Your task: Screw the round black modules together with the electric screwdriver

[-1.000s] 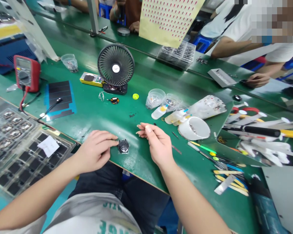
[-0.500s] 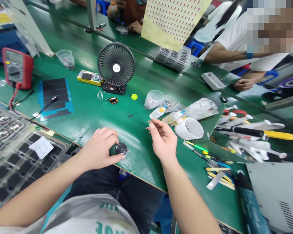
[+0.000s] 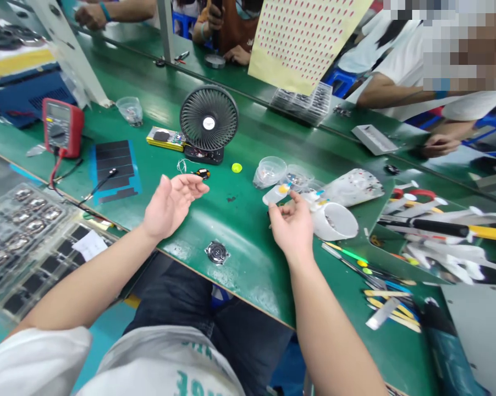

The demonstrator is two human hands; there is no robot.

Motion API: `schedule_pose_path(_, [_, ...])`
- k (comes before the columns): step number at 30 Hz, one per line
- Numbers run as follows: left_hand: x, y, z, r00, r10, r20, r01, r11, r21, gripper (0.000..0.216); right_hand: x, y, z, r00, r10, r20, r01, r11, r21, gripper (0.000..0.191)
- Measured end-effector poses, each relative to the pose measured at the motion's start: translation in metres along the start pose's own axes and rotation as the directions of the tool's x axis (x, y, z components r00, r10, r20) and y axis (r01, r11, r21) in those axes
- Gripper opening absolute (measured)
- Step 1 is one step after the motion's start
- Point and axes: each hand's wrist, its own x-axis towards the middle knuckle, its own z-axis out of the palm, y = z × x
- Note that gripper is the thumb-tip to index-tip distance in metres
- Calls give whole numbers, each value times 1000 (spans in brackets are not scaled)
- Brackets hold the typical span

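Observation:
A black round part with metal tabs (image 3: 217, 252) lies on the green bench near its front edge. My left hand (image 3: 171, 206) is raised to the left of it, palm turned inward, fingers apart and holding nothing. My right hand (image 3: 292, 225) is curled beside a small squeeze bottle with a yellow tip (image 3: 276, 193). Something small and dark shows at its fingertips, too small to name. A white cup (image 3: 347, 223) stands tilted just right of that hand. Behind my left fingers sits a small round circuit board with a white wire (image 3: 202, 174).
A black fan (image 3: 209, 118) stands at the back, with a yellow battery pack (image 3: 165, 138) beside it. A red multimeter (image 3: 62, 127) is at left, near a black panel (image 3: 114, 168). Tools (image 3: 392, 308) and a teal electric screwdriver (image 3: 446, 341) lie at right. Co-workers sit opposite.
My left hand has let go of the black round part and lifted away to the upper left. My right hand has come close to the squeeze bottles. The whole view has shifted rightward.

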Motion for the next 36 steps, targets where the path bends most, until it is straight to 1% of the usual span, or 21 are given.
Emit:
schedule_pose_path(2, [-5,3,-11,999,15,-34,-13,999,53,84,5,-1,1,999,24,28,-24,1000,-13,80])
schedule_pose_path(3, [-12,5,-18,999,29,-20,-26,989,145,82,6,-2,1,999,31,41,-30,999,-17,80])
schedule_pose_path(4, [-20,8,-25,999,37,21,-41,959,282,80,8,-2,1,998,36,51,-34,999,-23,79])
schedule_pose_path(5, [-30,10,-32,996,37,80,-70,888,454,75,9,-3,1,997,39,61,-37,999,-32,78])
schedule_pose_path(6, [-41,12,-38,986,6,167,-113,764,635,71,9,-4,0,997,42,67,-39,998,-43,76])
schedule_pose_path(7, [-52,14,-43,967,-37,251,-178,605,776,70,10,-5,0,996,44,73,-40,998,-55,75])
schedule_pose_path(8, [-62,16,-46,941,-77,331,-263,450,854,73,10,-6,0,996,45,75,-40,997,-65,74])
schedule_pose_path(9, [-71,16,-47,910,-113,398,-346,321,882,78,10,-7,0,996,45,75,-40,996,-75,73])
schedule_pose_path(10, [-78,15,-46,884,-132,449,-416,218,883,84,9,-8,-1,996,43,74,-36,996,-87,73])
schedule_pose_path(11, [-81,12,-45,863,-141,485,-468,142,872,88,7,-9,-2,997,36,65,-29,994,-101,72])
schedule_pose_path(12, [-81,9,-42,850,-146,506,-499,85,862,91,4,-10,-3,998,24,51,-18,993,-119,71])
schedule_pose_path(14, [-70,0,-35,838,-149,524,-528,20,849,94,-4,-12,-8,1000,-7,26,11,988,-157,68])
schedule_pose_path(16, [-47,-9,-26,828,-171,534,-540,10,841,93,-14,-12,-14,999,-42,11,43,983,-181,63])
schedule_pose_path(18, [-22,-17,-18,814,-198,545,-551,29,834,93,-22,-10,-21,997,-69,-26,64,983,-172,54])
schedule_pose_path(21, [0,-22,-12,796,-183,577,-575,69,815,92,-24,-3,-33,984,-81,-161,57,988,-146,47])
schedule_pose_path(23, [-3,-20,-14,795,-110,597,-588,106,802,91,-19,3,-40,973,-71,-221,39,989,-144,50])
schedule_pose_path(26, [-26,-14,-20,795,-12,606,-593,189,782,86,-8,8,-44,976,-72,-207,40,987,-154,57])
schedule_pose_path(29, [-50,-8,-19,767,-18,642,-615,265,743,70,1,7,-40,984,-74,-164,45,984,-174,60])
schedule_pose_path(31, [-59,-5,-14,742,-37,670,-630,304,715,55,5,3,-36,988,-55,-147,25,981,-195,60])
schedule_pose_path(33, [-60,-4,-9,728,-44,684,-635,333,697,43,7,-1,-33,989,-24,-144,-8,975,-221,56])
schedule_pose_path(36, [-56,-3,-3,723,-51,689,-633,354,689,33,10,-6,-31,988,20,-153,-60,963,-263,46])
